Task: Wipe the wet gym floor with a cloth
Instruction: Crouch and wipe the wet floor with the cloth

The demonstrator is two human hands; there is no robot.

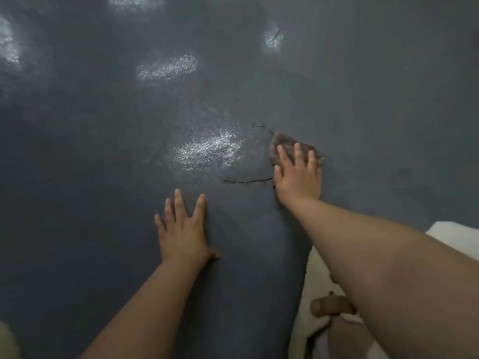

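We note the right hand (298, 174) lying flat on the cloth (282, 145), a small grey-brown wad pressed against the dark gym floor (375, 86). Its fingers (297, 154) are straight and slightly spread over the top of the cloth, pressing rather than pinching; the thumb sits at the cloth's left edge. The left hand (181, 229) rests palm-down on bare floor, fingers splayed, apart from the cloth and nearer the body; we read it as a brace. The relation that matters: the glistening wet patch (210, 151) lies directly left of the cloth, just beside it, level with the right fingers and beyond the left fingertips. The right hand is the nearer to it and already carries the cloth, so we judge the next stroke to be a leftward sweep across the patch. A thin curved crack (246, 181) runs between patch and right wrist. Further sheen patches (168, 68) lie farther off; whether they are water or only reflected light we cannot tell at this blur.
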